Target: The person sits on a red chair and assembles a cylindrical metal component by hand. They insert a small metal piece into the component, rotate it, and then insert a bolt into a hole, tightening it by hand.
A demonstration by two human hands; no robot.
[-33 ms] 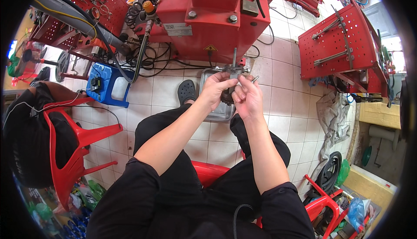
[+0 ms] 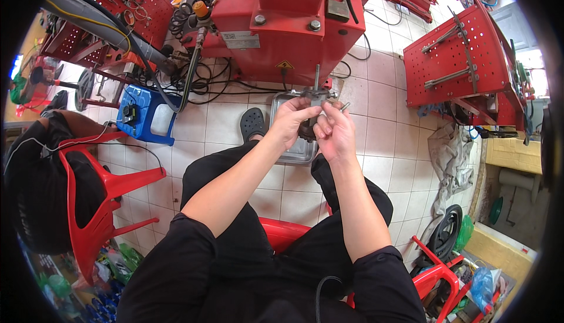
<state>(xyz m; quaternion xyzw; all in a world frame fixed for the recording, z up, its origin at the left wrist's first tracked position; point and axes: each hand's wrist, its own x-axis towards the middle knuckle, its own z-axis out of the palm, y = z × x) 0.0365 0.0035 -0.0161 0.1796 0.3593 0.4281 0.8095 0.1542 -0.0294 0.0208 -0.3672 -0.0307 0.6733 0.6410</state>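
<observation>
My left hand [image 2: 286,124] is closed on a greasy metal mechanical part [image 2: 318,96], held above a grey metal tray [image 2: 295,157] on the floor. A thin rod [image 2: 318,76] sticks up from the part, and a darker lump of it hangs below, partly behind my fingers. My right hand [image 2: 336,137] is at the part's right side with its fingers curled in a pinch. A short bright metal pin [image 2: 345,107] pokes out past those fingertips. Whether that pin is joined to the part is hidden by my fingers.
A big red machine [image 2: 252,59] stands just ahead, black cables [image 2: 214,85] looping beside it. To the left are a blue stool [image 2: 144,111] and a red chair [image 2: 94,176] with a person in black. At right, a red perforated panel [image 2: 435,64] holds tools; a grey cloth [image 2: 449,158] lies below.
</observation>
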